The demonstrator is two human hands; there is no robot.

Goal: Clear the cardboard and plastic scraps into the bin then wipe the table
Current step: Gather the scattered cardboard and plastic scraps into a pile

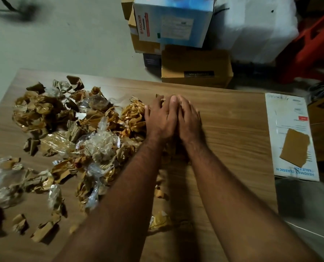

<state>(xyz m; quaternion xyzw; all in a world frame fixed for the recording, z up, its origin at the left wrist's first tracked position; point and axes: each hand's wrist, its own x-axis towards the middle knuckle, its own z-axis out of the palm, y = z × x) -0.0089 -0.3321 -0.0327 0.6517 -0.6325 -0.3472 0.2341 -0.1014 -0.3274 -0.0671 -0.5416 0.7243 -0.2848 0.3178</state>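
A wide heap of torn brown cardboard scraps (44, 110) and crumpled clear plastic (100, 144) covers the left half of the wooden table (233, 125). Crinkled golden-brown tape (132, 112) lies at the heap's right edge. My left hand (160, 118) and my right hand (188, 118) lie side by side, palms down, fingers together, against that right edge. Small scraps (159, 220) sit between and under my forearms. Neither hand is closed around anything that I can see. No bin is in view.
A white flat carton (293, 137) with a brown cardboard piece on it lies off the table's right end. Stacked boxes (176, 21) and a brown carton (195, 67) stand on the floor beyond the far edge. A red object (312, 46) is at the far right.
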